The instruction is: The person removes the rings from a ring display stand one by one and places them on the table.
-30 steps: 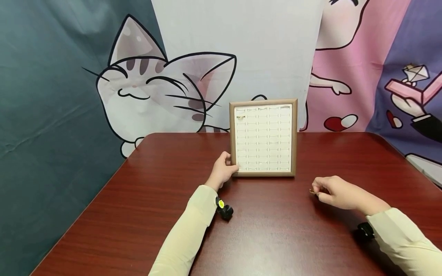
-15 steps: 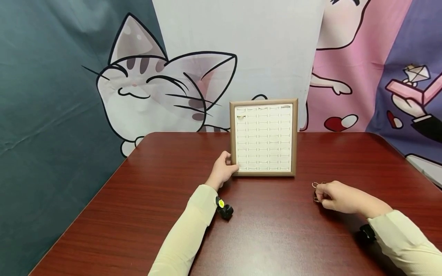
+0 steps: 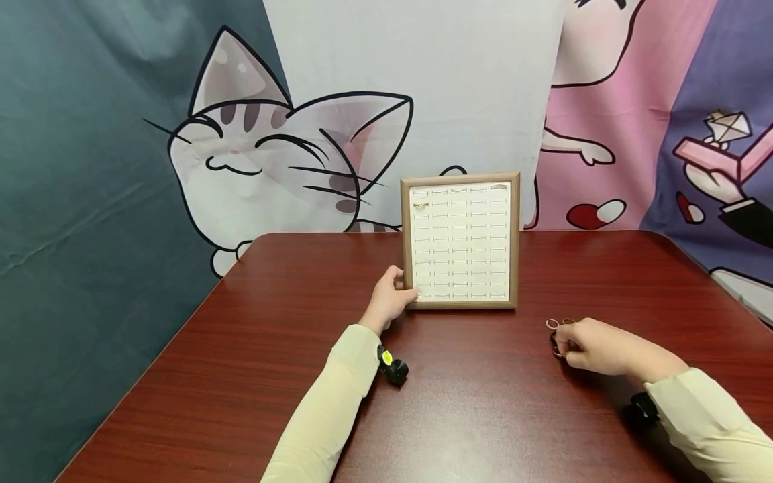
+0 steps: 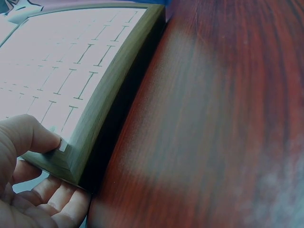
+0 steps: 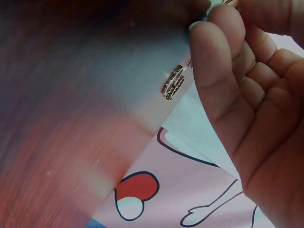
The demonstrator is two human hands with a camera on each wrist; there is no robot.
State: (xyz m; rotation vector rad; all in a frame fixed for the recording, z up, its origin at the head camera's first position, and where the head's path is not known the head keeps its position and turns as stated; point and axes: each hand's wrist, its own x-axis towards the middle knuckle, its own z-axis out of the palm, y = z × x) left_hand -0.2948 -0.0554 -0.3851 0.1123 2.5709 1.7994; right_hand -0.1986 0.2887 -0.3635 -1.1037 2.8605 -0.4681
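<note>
Nearest you, low and right of centre in the head view, your right hand (image 3: 594,345) rests on the table (image 3: 483,402) with its fingers curled around the small rings (image 3: 558,324) lying at its fingertips. The right wrist view shows one banded ring (image 5: 174,82) just off your fingertip, but whether you have it pinched or are only touching it, I cannot tell. At least two loops lie together there, so this looks like the picking-up step: singling one ring out of the little cluster.

Further back, left of centre, your left hand (image 3: 388,298) holds the lower left corner of the ring display tray (image 3: 461,243), thumb on the front of the frame and fingers behind it, as the left wrist view confirms. The tray stands upright at mid-frame, facing you.

High in its upper left corner, one ring (image 3: 421,204) already sits in a slot; the other slots look unfilled.

The next move probably calls for a clean pinch on a single ring, then carrying it up to a free slot while your left hand steadies the tray.
</note>
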